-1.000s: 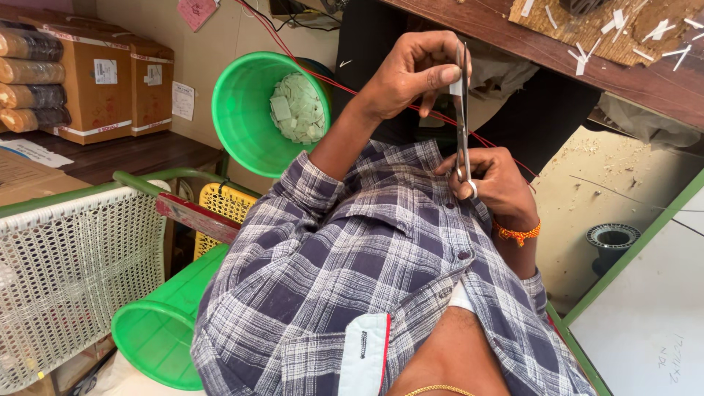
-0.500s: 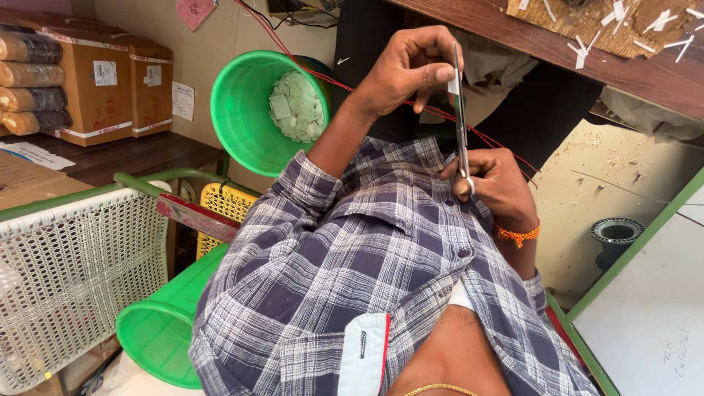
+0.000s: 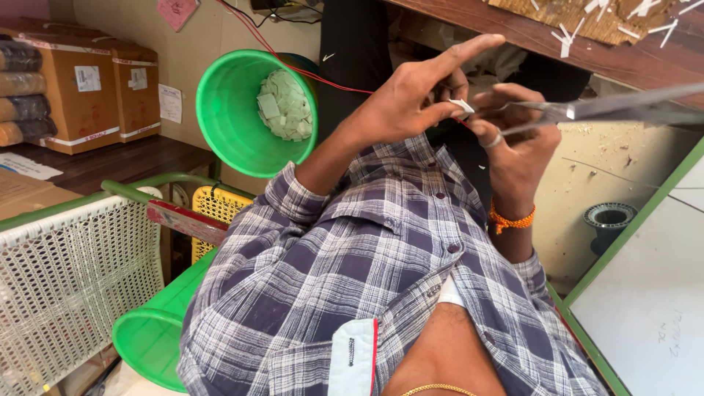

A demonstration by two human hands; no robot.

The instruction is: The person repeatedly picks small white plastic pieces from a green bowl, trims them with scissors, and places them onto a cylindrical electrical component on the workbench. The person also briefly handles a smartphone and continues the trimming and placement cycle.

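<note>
My left hand [image 3: 411,103] is raised in front of my plaid shirt [image 3: 352,264]. Its thumb and middle fingers pinch a small white piece [image 3: 463,106] while the index finger points up and right. My right hand [image 3: 517,150], with an orange band at the wrist, grips metal scissors [image 3: 609,110] by the handle. The blades lie nearly level and point right, blurred. Both hands meet at the white piece, fingers touching.
A green bucket [image 3: 220,110] holding pale green cut pieces hangs tilted at the upper left. A second green bucket [image 3: 154,330], a white mesh basket [image 3: 66,279] and a yellow basket [image 3: 220,209] lie lower left. A wooden shelf [image 3: 587,44] with white scraps is above.
The scissors swung from upright to nearly level, blades now pointing right. My left hand left the blade tip and now pinches a white piece near the handle.
</note>
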